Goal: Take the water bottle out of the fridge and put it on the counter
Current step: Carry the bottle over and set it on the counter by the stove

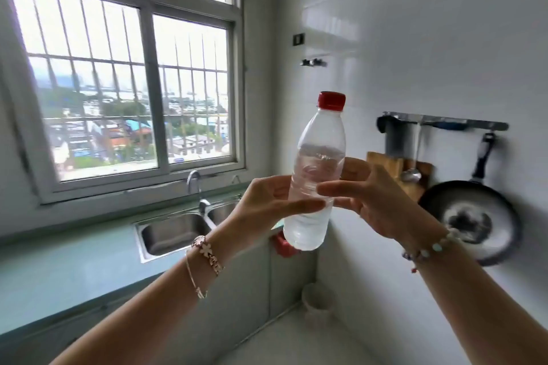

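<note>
Bottle [317,169], clear with a red cap [331,100], held nearly upright in mid-air, above and clear of the counter [59,270]. Left hand [267,204] grips its lower body, thumb across the front; right hand [367,198] closes on it from the other side, fingers behind. Sink [172,234] and window [124,92] lie beyond; a pan [471,222] hangs on the right wall.

Both bare arms reach up and forward. The left hand [267,204] closes its grip, thumb stretched across the front; the right hand [370,201] cups opposite, fingers [335,188] curled inward, bracelets on both wrists.
</note>
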`<state>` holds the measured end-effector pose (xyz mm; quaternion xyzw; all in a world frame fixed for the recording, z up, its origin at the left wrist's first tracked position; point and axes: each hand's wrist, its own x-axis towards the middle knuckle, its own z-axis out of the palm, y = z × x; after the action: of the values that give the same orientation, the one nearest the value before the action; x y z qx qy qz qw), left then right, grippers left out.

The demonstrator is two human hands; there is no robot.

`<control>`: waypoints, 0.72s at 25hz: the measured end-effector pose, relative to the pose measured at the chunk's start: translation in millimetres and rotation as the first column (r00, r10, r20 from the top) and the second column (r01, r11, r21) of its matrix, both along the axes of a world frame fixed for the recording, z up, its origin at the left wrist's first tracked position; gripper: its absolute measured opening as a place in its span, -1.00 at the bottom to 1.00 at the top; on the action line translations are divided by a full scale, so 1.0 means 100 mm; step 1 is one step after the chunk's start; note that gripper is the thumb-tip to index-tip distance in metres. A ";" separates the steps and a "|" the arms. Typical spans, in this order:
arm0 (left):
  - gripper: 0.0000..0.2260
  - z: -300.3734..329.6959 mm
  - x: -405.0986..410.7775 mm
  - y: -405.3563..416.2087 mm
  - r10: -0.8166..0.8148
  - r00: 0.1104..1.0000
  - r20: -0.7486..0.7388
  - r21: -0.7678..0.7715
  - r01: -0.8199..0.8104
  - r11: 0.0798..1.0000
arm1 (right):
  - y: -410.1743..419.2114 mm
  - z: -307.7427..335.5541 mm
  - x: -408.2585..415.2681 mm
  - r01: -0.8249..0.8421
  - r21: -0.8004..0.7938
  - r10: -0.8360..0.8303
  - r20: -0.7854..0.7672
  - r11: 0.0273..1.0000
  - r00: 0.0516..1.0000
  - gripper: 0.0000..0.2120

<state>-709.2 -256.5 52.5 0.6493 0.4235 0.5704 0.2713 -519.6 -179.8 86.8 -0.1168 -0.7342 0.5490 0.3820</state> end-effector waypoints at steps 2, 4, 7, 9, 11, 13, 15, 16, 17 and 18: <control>-0.70 -0.03 -0.72 -0.37 0.184 0.983 -0.007 -0.002 -0.184 0.983 | -0.06 -0.04 -0.88 -0.177 0.021 0.177 -0.013 0.984 0.984 -0.67; -0.71 -0.07 -1.36 -0.81 0.369 0.929 -0.034 0.006 -0.369 0.929 | -0.21 -0.11 -1.72 -0.358 -0.016 0.357 -0.055 0.933 0.932 -0.64; -0.70 -0.13 -2.05 -1.51 0.578 0.814 -0.056 0.010 -0.578 0.816 | -0.58 -0.22 -2.82 -0.582 -0.033 0.578 -0.081 0.813 0.812 -0.62; -0.68 -0.20 -2.35 -1.95 0.682 0.729 -0.062 -0.028 -0.684 0.729 | -0.87 -0.29 -3.38 -0.684 -0.045 0.680 -0.077 0.728 0.729 -0.61; -0.66 -0.26 -2.54 -2.32 0.761 0.647 -0.051 -0.074 -0.762 0.643 | -1.10 -0.36 -3.83 -0.771 -0.060 0.768 -0.070 0.634 0.637 -0.64; -0.64 -0.32 -2.67 -2.63 0.835 0.549 -0.033 -0.100 -0.833 0.544 | -1.33 -0.41 -4.22 -0.852 -0.074 0.852 -0.051 0.517 0.521 -0.66; -0.64 -0.37 -2.72 -2.90 0.899 0.438 -0.002 -0.133 -0.891 0.434 | -1.58 -0.43 -4.53 -0.918 -0.078 0.919 -0.031 0.390 0.393 -0.68; -0.66 -0.39 -2.72 -3.02 0.929 0.369 0.001 -0.146 -0.919 0.365 | -1.70 -0.45 -4.65 -0.941 -0.088 0.944 -0.020 0.326 0.329 -0.69; -0.69 -0.41 -2.72 -3.13 0.954 0.300 -0.009 -0.157 -0.942 0.295 | -1.83 -0.46 -4.77 -0.959 -0.104 0.964 -0.008 0.262 0.264 -0.68; -0.71 -0.43 -2.71 -3.25 0.970 0.240 -0.022 -0.169 -0.958 0.233 | -1.97 -0.49 -4.89 -0.971 -0.118 0.978 0.001 0.207 0.208 -0.68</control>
<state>-980.4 -581.5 9.1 0.2039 0.7614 0.6112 -0.0717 -1008.3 -376.7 38.1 0.3325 -0.6323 0.6951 -0.0811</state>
